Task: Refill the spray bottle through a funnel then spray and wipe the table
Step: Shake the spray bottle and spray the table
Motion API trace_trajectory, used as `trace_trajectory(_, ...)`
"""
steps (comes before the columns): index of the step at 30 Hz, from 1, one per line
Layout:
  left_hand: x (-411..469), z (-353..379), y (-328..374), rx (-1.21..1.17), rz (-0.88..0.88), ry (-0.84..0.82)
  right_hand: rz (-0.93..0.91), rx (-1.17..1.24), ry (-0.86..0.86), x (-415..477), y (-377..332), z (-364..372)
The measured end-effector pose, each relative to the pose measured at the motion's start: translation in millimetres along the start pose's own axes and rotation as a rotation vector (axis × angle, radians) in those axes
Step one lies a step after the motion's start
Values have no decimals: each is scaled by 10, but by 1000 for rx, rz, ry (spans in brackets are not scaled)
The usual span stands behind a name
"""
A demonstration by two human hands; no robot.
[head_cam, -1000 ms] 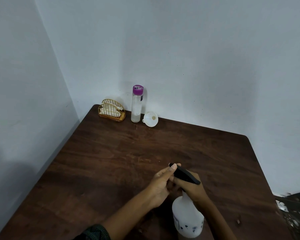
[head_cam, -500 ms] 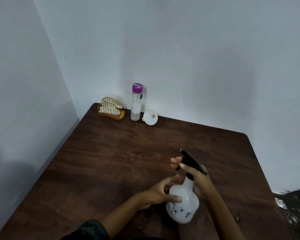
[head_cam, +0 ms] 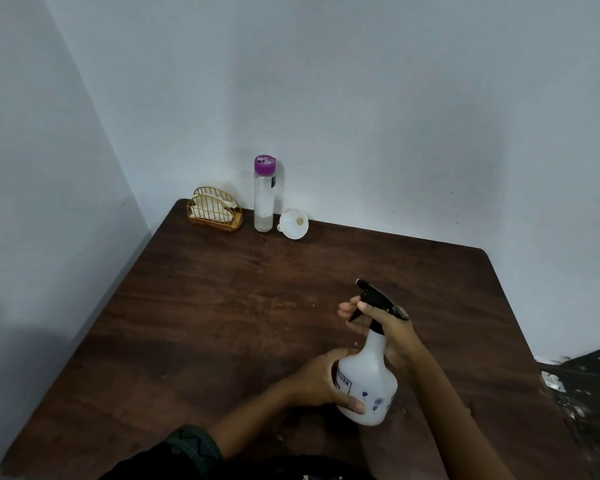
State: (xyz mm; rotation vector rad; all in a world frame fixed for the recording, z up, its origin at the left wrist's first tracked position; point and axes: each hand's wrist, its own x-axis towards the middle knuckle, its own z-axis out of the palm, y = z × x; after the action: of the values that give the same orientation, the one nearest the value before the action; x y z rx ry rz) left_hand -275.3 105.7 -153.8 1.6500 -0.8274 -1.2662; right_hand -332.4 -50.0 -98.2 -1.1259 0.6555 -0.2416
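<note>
– On the dark wooden table, how far along is the job looking to you?
– Barely starting, I'd say. No wet patch is showing on the wood, and nobody is wiping anything. The white spray bottle is being held nearly upright at the near right part of the table. Its black trigger head is sitting on the neck, so nothing is going in yet.
– And the refill things?
– They're waiting at the far edge by the wall, well apart from the hands. The clear bottle is standing upright, wearing its purple cap. The wire napkin holder is standing to its left, and the white funnel is lying on its side just to its right. Opening, pouring, spraying and wiping all seem to be left.
– How are the fingers lying on the spray bottle?
– The left hand is gripping the round body from the left, its thumb lying across the front. The right hand is curling round the neck from behind, its fingertips coming out under the trigger head. I'm guessing the head is being twisted off. Whether the base is touching the wood, I can't tell.
</note>
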Motion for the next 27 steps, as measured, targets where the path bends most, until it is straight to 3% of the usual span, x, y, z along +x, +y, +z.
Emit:
trace_trajectory(5, 22, 28, -14, 51, 5, 4, -19, -67, 201, 11, 44, 23)
trace_trajectory(12, 48, 49, -21, 27, 0, -15, 53, 4, 6, -21, -15, -95)
trace_trajectory(17, 28, 41, -2, 37, 16, 5, -5, -4, 200, -14, 41, -22)
trace_trajectory(24, 38, 51, 7, 9, 37, -19, 54, 30, 61, -24, -25, -75)
trace_trajectory(27, 49, 41, 9, 11, 33, -15, 2, 18, 154, -26, -8, -49)
